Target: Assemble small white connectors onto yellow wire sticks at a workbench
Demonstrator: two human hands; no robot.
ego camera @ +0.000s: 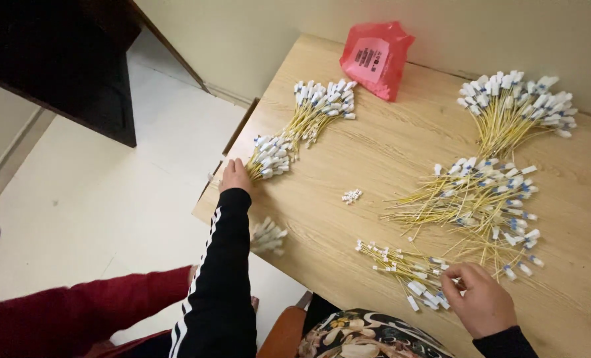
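Observation:
My left hand [234, 176] reaches out in a black sleeve with white stripes and rests at the table's left edge, touching the near end of a bundle of thin yellow cables with white and blue connectors [295, 129]. My right hand [481, 299] lies low at the front right, fingers pinching into a small loose spread of the same cables [405, 262]. A larger loose heap of cables [481, 199] sits just beyond it. Another tied bundle [514, 106] fans out at the far right.
The wooden table [375, 152] stands against a pale wall. A red plastic bag [375, 58] lies at its back edge. Tiny white caps [351, 195] sit mid-table. A few white connectors [267, 237] hang past the left edge. A red sleeve [76, 308] of another person shows lower left.

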